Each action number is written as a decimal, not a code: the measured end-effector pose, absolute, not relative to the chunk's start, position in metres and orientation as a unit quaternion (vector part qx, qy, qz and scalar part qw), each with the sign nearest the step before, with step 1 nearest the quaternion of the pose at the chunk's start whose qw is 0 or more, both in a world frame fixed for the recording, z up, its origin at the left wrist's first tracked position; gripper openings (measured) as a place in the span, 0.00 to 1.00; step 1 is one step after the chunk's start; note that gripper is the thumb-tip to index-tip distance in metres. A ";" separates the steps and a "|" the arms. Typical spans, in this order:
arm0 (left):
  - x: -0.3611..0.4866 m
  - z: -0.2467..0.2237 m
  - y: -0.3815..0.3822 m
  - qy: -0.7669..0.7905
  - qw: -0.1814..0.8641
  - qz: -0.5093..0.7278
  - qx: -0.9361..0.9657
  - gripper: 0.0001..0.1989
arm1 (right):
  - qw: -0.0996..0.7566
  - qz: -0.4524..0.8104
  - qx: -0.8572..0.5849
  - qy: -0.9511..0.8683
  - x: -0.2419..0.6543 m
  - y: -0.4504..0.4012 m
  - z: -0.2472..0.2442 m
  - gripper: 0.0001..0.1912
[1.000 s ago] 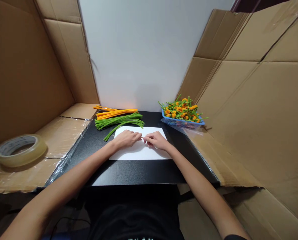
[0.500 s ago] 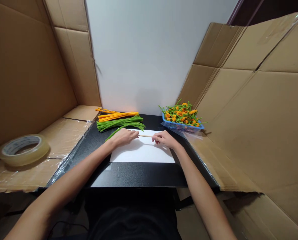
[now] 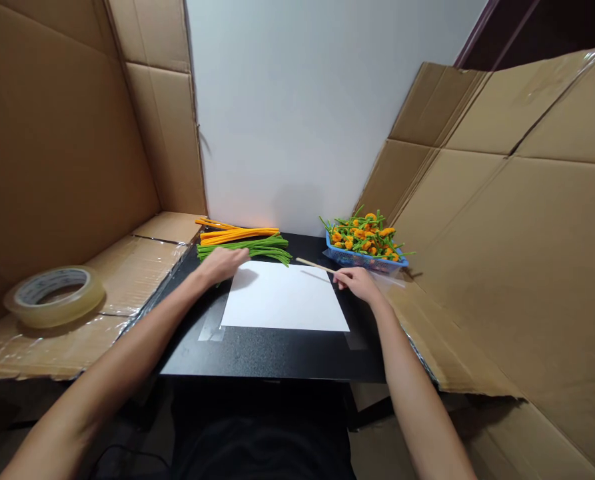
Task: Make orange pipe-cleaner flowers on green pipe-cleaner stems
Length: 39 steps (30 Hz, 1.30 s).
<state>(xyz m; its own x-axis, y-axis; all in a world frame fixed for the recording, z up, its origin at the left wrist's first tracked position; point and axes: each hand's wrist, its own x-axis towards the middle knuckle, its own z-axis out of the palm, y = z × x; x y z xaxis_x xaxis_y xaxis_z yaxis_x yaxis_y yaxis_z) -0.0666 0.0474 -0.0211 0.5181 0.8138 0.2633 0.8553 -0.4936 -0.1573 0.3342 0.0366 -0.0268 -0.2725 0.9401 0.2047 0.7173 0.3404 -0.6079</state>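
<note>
My right hand (image 3: 357, 283) pinches one end of a thin wooden stick (image 3: 315, 265), which points left above the top right of a white sheet of paper (image 3: 284, 300). My left hand (image 3: 223, 264) is by the paper's upper left corner, in front of a bundle of green pipe cleaners (image 3: 272, 248). Its fingers are curled together; whatever they hold, if anything, cannot be made out. Behind the green bundle lie orange pipe cleaners (image 3: 240, 235).
At the back right stands a blue basket (image 3: 367, 260) full of orange flowers with green stems (image 3: 364, 235). A roll of clear tape (image 3: 54, 297) lies on cardboard at left. Cardboard walls (image 3: 517, 233) flank the black table (image 3: 272, 353).
My hands have moved apart. The left has let go of the stick and shifted left towards the green bundle; the right has carried the stick to the right, now tilted.
</note>
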 end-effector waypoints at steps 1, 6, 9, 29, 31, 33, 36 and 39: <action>-0.080 -0.020 0.051 -0.517 0.137 -0.098 -0.839 0.19 | 0.297 0.167 -0.579 -0.741 0.344 0.039 -0.030 0.20; -0.102 -0.021 0.060 -0.576 0.133 -0.142 -0.794 0.21 | 0.262 0.035 -0.640 -0.721 0.350 0.049 -0.045 0.19; -0.095 -0.024 0.059 -0.605 0.130 -0.139 -0.773 0.20 | 0.233 0.023 -0.653 -0.720 0.337 0.051 -0.052 0.18; -0.086 -0.028 0.057 -0.618 0.060 -0.177 -0.764 0.11 | 0.189 -0.021 -0.693 -0.695 0.332 0.043 -0.050 0.16; -0.086 -0.028 0.058 -0.612 0.070 -0.190 -0.765 0.11 | 0.190 -0.030 -0.690 -0.698 0.333 0.043 -0.051 0.16; -0.086 -0.029 0.058 -0.602 0.082 -0.193 -0.770 0.13 | 0.195 -0.041 -0.683 -0.702 0.334 0.044 -0.052 0.16; -0.085 -0.031 0.058 -0.598 0.092 -0.185 -0.774 0.18 | 0.212 -0.049 -0.669 -0.711 0.335 0.046 -0.054 0.15; -0.084 -0.030 0.056 -0.603 0.099 -0.188 -0.769 0.17 | 0.229 -0.043 -0.652 -0.722 0.334 0.048 -0.057 0.14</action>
